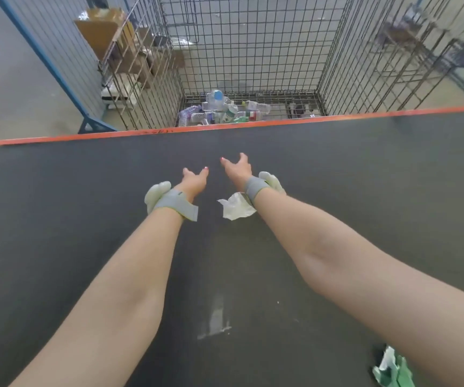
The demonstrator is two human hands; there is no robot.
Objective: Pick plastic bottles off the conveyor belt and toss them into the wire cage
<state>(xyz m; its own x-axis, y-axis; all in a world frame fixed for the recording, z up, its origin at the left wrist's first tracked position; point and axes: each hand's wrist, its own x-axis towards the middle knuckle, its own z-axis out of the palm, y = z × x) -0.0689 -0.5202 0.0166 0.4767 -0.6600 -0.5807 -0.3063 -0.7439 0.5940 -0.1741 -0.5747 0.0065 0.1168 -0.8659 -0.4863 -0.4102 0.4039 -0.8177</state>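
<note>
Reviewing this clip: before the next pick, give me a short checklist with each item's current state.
1. Left hand empty: ok, fingers spread, nothing held.
2. Right hand empty: ok, open palm, nothing held.
3. Bottle on the belt within reach: not ok, none visible; only a white scrap by the right wrist and green litter near the bottom right edge.
4. Cage has room: ok, bottles cover only part of its floor.
5. Toss path over the orange edge: ok, nothing blocks it.
6. Belt moving: cannot tell.
</note>
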